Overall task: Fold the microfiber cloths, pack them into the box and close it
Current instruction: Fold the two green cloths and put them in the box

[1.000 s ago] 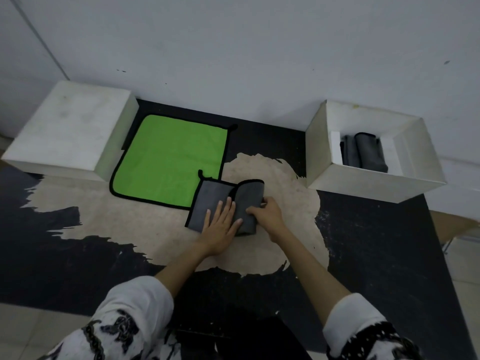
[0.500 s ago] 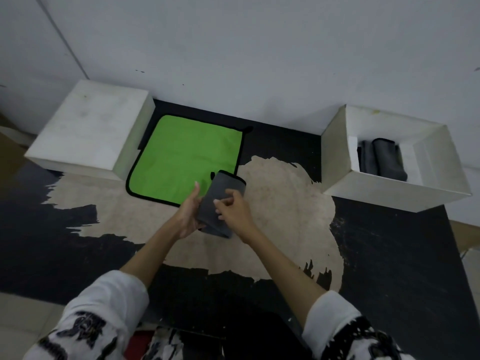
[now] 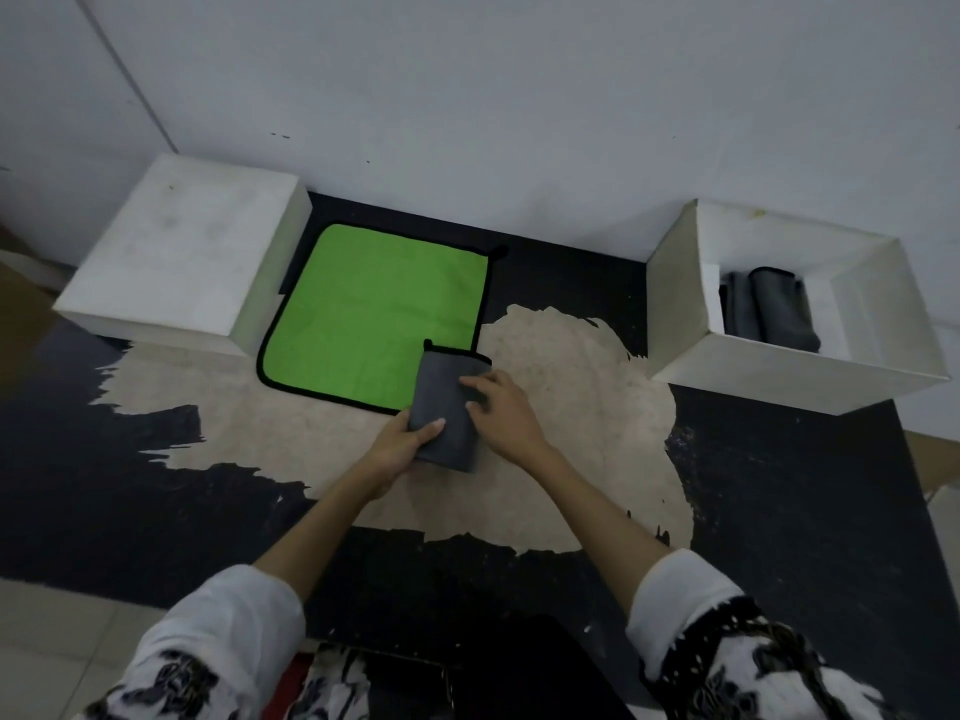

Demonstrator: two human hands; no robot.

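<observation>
The left hand point(image 3: 400, 449) grips the near edge of a folded grey cloth point(image 3: 447, 407) on the desk point(image 3: 571, 433), thumb on top. The right hand point(image 3: 501, 407) presses it with straight fingers. It overlaps the green cloth point(image 3: 374, 314); the open box point(image 3: 779, 376) holds grey cloths point(image 3: 774, 309). No writing shows.

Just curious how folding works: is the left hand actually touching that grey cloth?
Touching. The head view shows the left hand gripping the folded grey cloth at its lower left edge, thumb lying on top.

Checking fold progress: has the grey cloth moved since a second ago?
Yes. The grey cloth, then spread open beside the green cloth, is now folded narrower and overlaps its near right corner.
</observation>
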